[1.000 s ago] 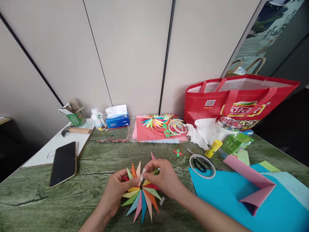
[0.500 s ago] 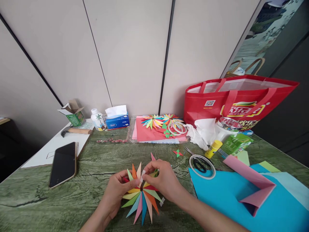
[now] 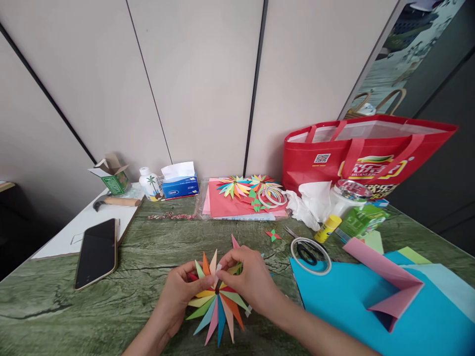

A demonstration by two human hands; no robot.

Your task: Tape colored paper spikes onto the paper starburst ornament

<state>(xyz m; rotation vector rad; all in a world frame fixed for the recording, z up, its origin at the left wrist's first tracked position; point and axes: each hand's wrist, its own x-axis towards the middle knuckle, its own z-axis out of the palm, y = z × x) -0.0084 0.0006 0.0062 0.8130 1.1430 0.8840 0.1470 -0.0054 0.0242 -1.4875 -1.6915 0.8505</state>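
Note:
A many-pointed paper star [image 3: 218, 316] in several colours is held low over the green wood-grain table, at the bottom middle. My left hand [image 3: 181, 291] grips its left side, thumb on top near the dark centre. My right hand [image 3: 247, 272] is at its upper right and pinches a small white strip [image 3: 218, 271], which looks like tape, against the upper points. Another small whitish piece [image 3: 248, 311] shows at the star's right edge. My right hand hides part of the star's right side.
To the right lie a tape roll [image 3: 310, 256], scissors [image 3: 308, 251], a glue stick [image 3: 328, 228], blue paper [image 3: 345, 296] and folded pink paper [image 3: 386, 272]. A red bag [image 3: 319, 168] stands behind. At left are a phone [image 3: 97, 253], a hammer [image 3: 118, 200] and a tissue box [image 3: 180, 187].
My right hand has shifted very slightly and the white strip sits a little lower among the points. My left hand keeps its hold on the star.

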